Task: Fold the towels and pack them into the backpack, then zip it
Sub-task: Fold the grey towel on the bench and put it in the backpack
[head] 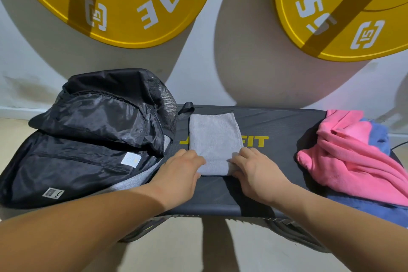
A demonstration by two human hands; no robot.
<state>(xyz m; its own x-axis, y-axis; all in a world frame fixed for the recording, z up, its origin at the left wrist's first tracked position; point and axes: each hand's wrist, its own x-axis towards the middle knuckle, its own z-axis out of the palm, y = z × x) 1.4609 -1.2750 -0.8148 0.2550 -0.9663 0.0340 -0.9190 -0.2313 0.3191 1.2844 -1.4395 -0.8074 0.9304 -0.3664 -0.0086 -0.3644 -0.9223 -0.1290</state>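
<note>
So over at 9 o'clock you've got the black backpack [88,139] lying on the table [276,161] with its main flap hanging open, shiny lining showing and a strip of grey fabric peeking out along the near edge. Dead centre is the grey towel [215,141], folded into a neat tall rectangle that covers part of the yellow lettering printed on the table. Your left hand [178,174] sits on the towel's near-left corner, fingers curled down onto the edge; your right hand [254,172] does the same at the near-right corner, pinching a bit of cloth up. Neither is spread flat, both are gripping the near hem. Out at 3 o'clock there's a crumpled pink towel [353,159] heaped on top of a blue towel [379,137], well apart from the grey one. Up at 12, two big yellow weight plates [123,6] hang on the wall.
</note>
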